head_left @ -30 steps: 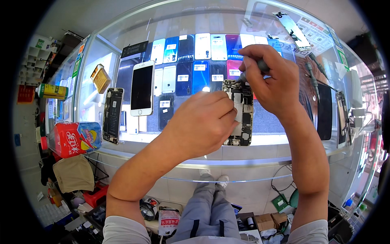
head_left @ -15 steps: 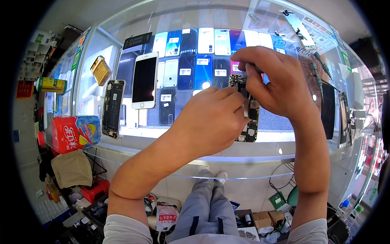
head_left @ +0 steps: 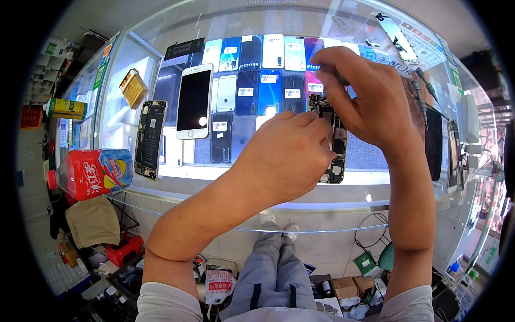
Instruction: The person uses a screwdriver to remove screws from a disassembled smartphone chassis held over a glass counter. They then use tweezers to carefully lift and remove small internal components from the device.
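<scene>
An opened phone (head_left: 337,134) with bare circuitry lies upright on the glass counter, its left side covered by my left hand (head_left: 292,153). The fingers of that hand are closed against the phone's left edge. Over the phone's top end is my right hand (head_left: 367,96), thumb and fingers curled around a dark grey tool (head_left: 341,78). Most of the tool is hidden, so its kind does not show. To the left lie a white-framed phone (head_left: 194,102) with a dark screen and another opened phone (head_left: 151,139) with its black battery exposed.
Several phones (head_left: 270,91) show beneath the glass. Screwdrivers (head_left: 421,102), a dark panel (head_left: 433,145) and a loose phone part (head_left: 396,37) lie at right. A cigarette pack (head_left: 133,88), a drink bottle (head_left: 94,173) and a yellow-green can (head_left: 67,109) are at left.
My right hand has tilted and its fingers have opened up a little around the dark tool. My left hand stays at the phone. The whole view has shifted slightly.
</scene>
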{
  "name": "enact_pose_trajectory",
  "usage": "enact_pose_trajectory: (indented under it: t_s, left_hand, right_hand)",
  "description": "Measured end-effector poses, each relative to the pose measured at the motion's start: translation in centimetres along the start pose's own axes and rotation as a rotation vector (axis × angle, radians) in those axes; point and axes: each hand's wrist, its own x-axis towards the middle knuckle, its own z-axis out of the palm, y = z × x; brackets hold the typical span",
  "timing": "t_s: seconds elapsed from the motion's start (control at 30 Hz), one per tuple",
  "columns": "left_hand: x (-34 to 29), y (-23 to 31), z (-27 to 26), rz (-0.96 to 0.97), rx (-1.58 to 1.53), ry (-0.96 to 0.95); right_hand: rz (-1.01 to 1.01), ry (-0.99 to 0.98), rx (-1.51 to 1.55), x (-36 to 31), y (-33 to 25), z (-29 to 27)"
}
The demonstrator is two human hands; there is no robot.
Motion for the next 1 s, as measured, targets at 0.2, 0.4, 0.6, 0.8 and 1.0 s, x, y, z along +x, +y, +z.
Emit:
enact_pose_trajectory:
  t_s: [0.2, 0.4, 0.6, 0.8, 1.0]
  left_hand:
    - [-0.1, -0.1, 0.0, -0.010, -0.001, -0.017]
    - [0.0, -0.4, 0.3, -0.010, -0.038, 0.029]
    - [0.0, -1.2, 0.0, -0.133, -0.202, 0.162]
    - [0.8, -2.1, -0.2, -0.339, -0.238, 0.383]
    - [0.7, -2.6, 0.6, -0.352, -0.268, 0.364]
  right_hand:
    - [-0.036, 0.054, 0.078, 0.2, -0.3, 0.4]
    - [0.070, 0.065, 0.152, -0.3, 0.4, 0.5]
    - [0.159, 0.160, 0.311, -1.2, 1.3, -0.2]
    - [0.319, 0.260, 0.641, -1.7, 1.3, -0.1]
    - [0.397, 0.280, 0.779, -1.8, 0.8, 0.1]
